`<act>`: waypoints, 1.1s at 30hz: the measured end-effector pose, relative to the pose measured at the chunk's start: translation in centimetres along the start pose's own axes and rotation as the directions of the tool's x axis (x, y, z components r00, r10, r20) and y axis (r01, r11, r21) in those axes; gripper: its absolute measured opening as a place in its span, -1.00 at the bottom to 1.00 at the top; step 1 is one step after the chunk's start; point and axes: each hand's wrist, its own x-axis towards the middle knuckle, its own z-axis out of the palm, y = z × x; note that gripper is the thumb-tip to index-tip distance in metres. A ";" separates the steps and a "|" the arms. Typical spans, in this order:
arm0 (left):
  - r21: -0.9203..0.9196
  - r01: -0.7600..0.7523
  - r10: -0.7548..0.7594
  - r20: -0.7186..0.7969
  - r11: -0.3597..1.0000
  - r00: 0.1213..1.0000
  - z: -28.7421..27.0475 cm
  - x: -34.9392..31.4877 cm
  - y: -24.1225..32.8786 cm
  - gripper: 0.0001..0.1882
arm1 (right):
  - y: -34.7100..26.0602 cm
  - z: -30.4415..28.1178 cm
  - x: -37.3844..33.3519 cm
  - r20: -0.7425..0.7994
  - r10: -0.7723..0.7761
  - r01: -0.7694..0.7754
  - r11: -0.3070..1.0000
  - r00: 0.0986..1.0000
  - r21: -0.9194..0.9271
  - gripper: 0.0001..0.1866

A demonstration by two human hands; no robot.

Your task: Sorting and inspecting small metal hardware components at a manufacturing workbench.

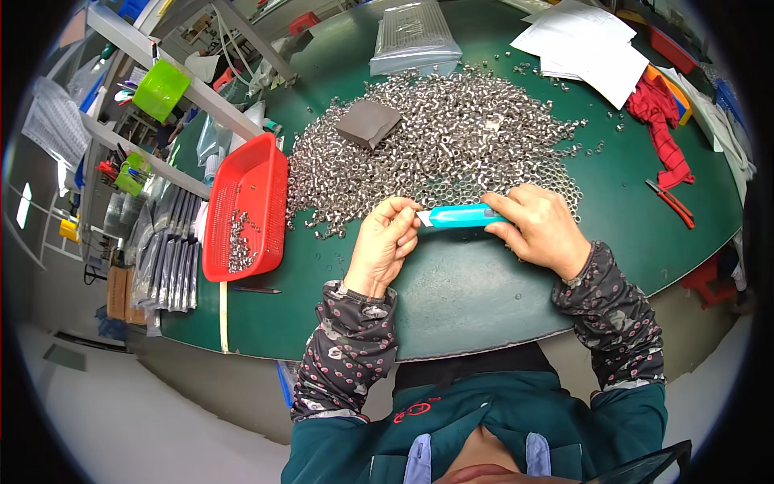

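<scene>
In my right hand [538, 227] is a turquoise utility knife [463, 216], its short blade pointing left. Thumb and fingers of that hand wrap round the handle. My left hand [384, 244] pinches at the blade's end; a small metal ring seems to sit between thumb and forefinger, though it is too small to be sure. Just beyond both hands spreads a wide heap of small shiny metal rings [459, 137]. A dark grey block [368, 123] rests on the heap's left part.
To the left stands a red plastic basket [274, 202] with some metal pieces inside. Red-handled pliers [672, 204] and a red checked cloth [655, 113] lie at the right. Papers [576, 40] and a clear-wrapped package [414, 36] are at the back. A pen [256, 289] lies near the basket.
</scene>
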 end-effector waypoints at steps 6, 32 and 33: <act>-0.029 0.036 -0.036 -0.004 0.999 0.999 0.0 0.0 0.1 -0.88 | 0.0 -0.1 0.2 -0.092 -0.063 0.060 0.997 0.994 -0.042 -0.65; -0.172 0.121 -0.141 -0.107 0.978 0.984 0.3 0.1 0.5 -0.71 | -0.5 -1.3 0.5 -0.049 -0.214 0.206 0.970 0.976 -0.125 -0.64; -0.178 0.136 -0.159 -0.120 0.975 0.980 0.4 0.1 0.6 -0.70 | -0.6 -1.4 0.4 -0.022 -0.207 0.203 0.973 0.978 -0.113 -0.64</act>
